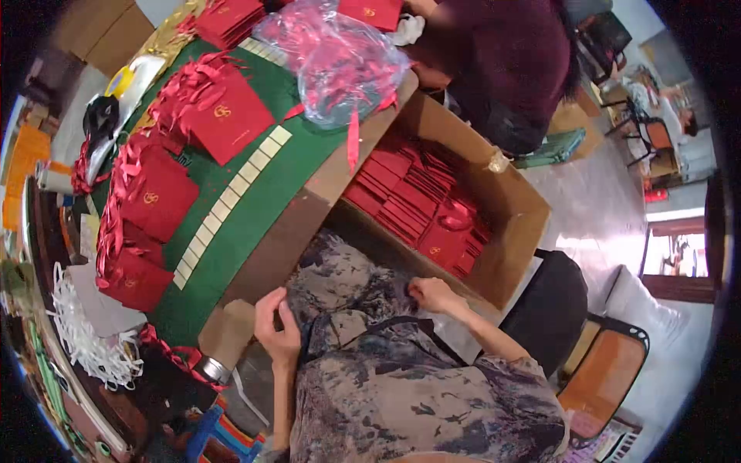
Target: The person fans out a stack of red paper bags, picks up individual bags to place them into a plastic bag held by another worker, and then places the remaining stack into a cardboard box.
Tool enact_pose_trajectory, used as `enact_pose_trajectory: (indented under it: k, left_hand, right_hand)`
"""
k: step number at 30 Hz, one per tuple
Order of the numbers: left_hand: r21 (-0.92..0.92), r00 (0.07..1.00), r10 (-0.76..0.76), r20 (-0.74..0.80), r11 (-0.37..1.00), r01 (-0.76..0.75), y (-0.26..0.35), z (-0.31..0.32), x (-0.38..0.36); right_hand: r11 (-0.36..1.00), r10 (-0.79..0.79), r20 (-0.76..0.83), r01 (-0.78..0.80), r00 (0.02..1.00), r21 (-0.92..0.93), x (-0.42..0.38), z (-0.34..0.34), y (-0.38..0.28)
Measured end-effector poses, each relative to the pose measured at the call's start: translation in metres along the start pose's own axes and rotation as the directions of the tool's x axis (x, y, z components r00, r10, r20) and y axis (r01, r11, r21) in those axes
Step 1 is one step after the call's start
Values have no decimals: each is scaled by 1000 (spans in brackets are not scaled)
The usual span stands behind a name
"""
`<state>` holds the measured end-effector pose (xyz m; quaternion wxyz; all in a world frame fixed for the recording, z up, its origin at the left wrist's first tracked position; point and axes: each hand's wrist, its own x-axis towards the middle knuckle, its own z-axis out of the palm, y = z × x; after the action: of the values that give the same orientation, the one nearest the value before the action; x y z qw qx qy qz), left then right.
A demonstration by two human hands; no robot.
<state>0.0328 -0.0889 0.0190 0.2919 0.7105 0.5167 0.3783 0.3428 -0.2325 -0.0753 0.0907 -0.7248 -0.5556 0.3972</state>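
Note:
My left hand (278,330) is raised beside the front edge of the table, fingers and thumb apart, nothing in it. Over my lap, my right hand (434,295) has its fingers curled closed beside the patterned clothing (340,274) and the near side of the cardboard box (521,251). Whatever its fingers may hold is hidden. Inside the box lie rows of flat red paper bags (401,189). More red bags (224,112) with ribbon handles and gold emblems are piled on the green mat (231,255), along a row of cream rectangular pieces (231,199).
A clear plastic bag of pink-red ribbons (340,65) lies at the table's far end. Beyond the box, another person in a dark maroon top (513,62) leans in. White strips (93,339) hang at left; an orange-backed chair (606,378) stands at right.

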Motion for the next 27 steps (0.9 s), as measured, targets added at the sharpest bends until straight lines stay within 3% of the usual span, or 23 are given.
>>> enact_pose_trajectory:
  k: [3, 5, 7, 9, 10, 11, 12, 14, 15, 17, 22, 24, 25, 27]
  left_hand:
    - [-64, 985, 117, 129, 992, -110, 19, 24, 20]
    - [-137, 923, 45, 382, 991, 8, 37, 41, 28]
    - [-133, 846, 140, 515, 988, -82, 45, 65, 27]
    - [-187, 807, 184, 562, 978, -93, 44, 93, 17]
    - [-171, 741, 250, 623, 968, -183, 40, 108, 11]
    - [-164, 665, 310, 679, 948, -274, 38, 123, 5]
    - [-177, 657, 325, 681, 943, -282, 40, 136, 1]
    - [-44, 433, 206, 878, 934, -356, 42, 157, -8]
    - [-69, 415, 229, 881, 928, -365, 38, 166, -15]
    - [6, 373, 215, 903, 859, -512, 37, 180, -28]
    - [-19, 449, 271, 852, 871, -491, 28, 192, -43]
    - [-23, 464, 204, 862, 930, -366, 26, 191, -42]
    - [18, 515, 119, 849, 967, -253, 27, 191, -43]
    - [29, 512, 39, 858, 992, -124, 22, 193, -37]
  right_hand:
    - [993, 116, -34, -115, 993, 40, -1, 14, 10]
    - [948, 283, -87, -293, 955, -124, 3, 11, 15]
    - [962, 261, -117, -269, 958, -50, -3, 12, 28]
    - [972, 192, 119, -172, 974, -158, -6, 3, 30]
    - [971, 202, 109, -184, 973, -154, -7, 5, 32]
    - [968, 249, 166, -251, 954, -10, -7, 11, 34]
    - [939, 285, 228, -319, 931, 131, -8, 15, 36]
    - [940, 240, 140, -266, 961, 212, -12, 24, 38]
    - [939, 187, 62, -197, 980, 283, -13, 25, 37]
    - [915, 221, 14, -212, 975, 342, -15, 24, 33]
    - [934, 236, -185, -170, 954, 315, -21, 20, 30]
    - [941, 264, -138, -223, 955, 253, -21, 23, 30]
    - [908, 320, -58, -289, 946, 304, -25, 3, 13]
    - [945, 285, -203, -239, 937, 222, -25, 5, 12]
